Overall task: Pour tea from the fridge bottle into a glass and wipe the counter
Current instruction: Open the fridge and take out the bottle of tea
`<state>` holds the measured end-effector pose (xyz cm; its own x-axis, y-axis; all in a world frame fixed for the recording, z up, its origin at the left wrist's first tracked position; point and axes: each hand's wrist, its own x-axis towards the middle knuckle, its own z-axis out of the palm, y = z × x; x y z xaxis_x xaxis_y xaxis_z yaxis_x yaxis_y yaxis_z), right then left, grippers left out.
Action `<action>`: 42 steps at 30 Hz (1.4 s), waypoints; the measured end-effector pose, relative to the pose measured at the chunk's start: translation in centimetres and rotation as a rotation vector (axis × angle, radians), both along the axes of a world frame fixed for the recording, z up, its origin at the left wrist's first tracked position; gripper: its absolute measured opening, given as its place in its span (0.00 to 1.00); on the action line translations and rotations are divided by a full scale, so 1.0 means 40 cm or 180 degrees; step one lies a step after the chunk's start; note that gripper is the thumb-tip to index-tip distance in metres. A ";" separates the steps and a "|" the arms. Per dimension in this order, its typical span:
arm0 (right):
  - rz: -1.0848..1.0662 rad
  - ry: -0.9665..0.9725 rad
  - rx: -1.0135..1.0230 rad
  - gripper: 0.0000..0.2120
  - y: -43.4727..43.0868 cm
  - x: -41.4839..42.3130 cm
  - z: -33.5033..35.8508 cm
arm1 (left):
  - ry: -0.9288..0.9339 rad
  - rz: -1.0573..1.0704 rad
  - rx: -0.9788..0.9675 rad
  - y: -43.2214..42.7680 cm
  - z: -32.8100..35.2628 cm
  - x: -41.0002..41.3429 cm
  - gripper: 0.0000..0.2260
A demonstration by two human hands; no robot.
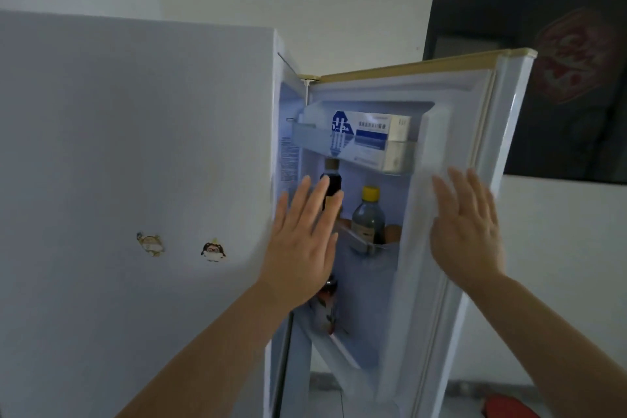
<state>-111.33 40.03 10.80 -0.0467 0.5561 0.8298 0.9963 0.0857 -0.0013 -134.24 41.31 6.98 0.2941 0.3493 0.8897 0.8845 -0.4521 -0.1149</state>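
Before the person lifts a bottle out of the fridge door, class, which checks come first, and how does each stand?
1. The fridge door stands open: ok.
2. The left hand is free, fingers straight: ok.
3. The dark bottle is within its reach: ok.
4. The right hand lies flat on the door's edge: ok.
5. Tea in the dark bottle or the yellow-capped bottle: cannot tell.
6. A glass is ready: cannot tell, none in view.

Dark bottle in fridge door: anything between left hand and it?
Nothing visible. The open left hand overlaps the dark bottle in view; the yellow-capped bottle stands beside it, a box shelved above its cap.
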 end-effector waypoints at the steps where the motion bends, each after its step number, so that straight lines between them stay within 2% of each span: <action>1: 0.0121 -0.0114 0.0023 0.30 0.011 -0.011 -0.029 | 0.0058 0.0017 -0.0105 0.012 -0.014 0.018 0.23; 5: 0.0338 -0.0567 -0.0212 0.31 0.084 -0.048 -0.138 | 0.0203 0.0281 -0.0825 0.073 -0.062 0.073 0.23; 11: 0.0325 -0.0584 -0.0614 0.36 0.208 0.039 -0.195 | 0.0119 0.0623 -0.1793 0.183 -0.092 0.161 0.25; 19: 0.0702 -0.0771 -0.0284 0.27 0.314 0.196 -0.241 | -0.0063 0.0710 -0.2358 0.339 -0.137 0.294 0.27; 23: 0.0810 -0.0630 -0.0210 0.25 0.348 0.245 -0.244 | -0.0230 0.0635 -0.2432 0.374 -0.151 0.331 0.28; 30: 0.0931 -0.0413 0.0030 0.32 0.387 0.308 -0.257 | -0.0379 0.0560 -0.2315 0.435 -0.188 0.364 0.30; 34: 0.1459 -0.0554 0.0209 0.22 0.372 0.289 -0.323 | -0.0461 0.0408 -0.1956 0.460 -0.267 0.353 0.29; 36: 0.1805 -0.0609 -0.0074 0.22 0.364 0.264 -0.379 | -0.0483 0.0378 -0.2063 0.471 -0.315 0.353 0.27; 38: 0.1839 -0.0386 -0.0686 0.28 0.383 0.241 -0.440 | -0.0464 0.0404 -0.2230 0.489 -0.350 0.355 0.26; 40: 0.1466 0.0006 -0.1409 0.32 0.419 0.220 -0.480 | -0.0329 0.0503 -0.2418 0.516 -0.384 0.351 0.22; 42: 0.1116 0.0438 -0.1887 0.30 0.463 0.206 -0.505 | -0.0142 0.0505 -0.2578 0.545 -0.413 0.339 0.22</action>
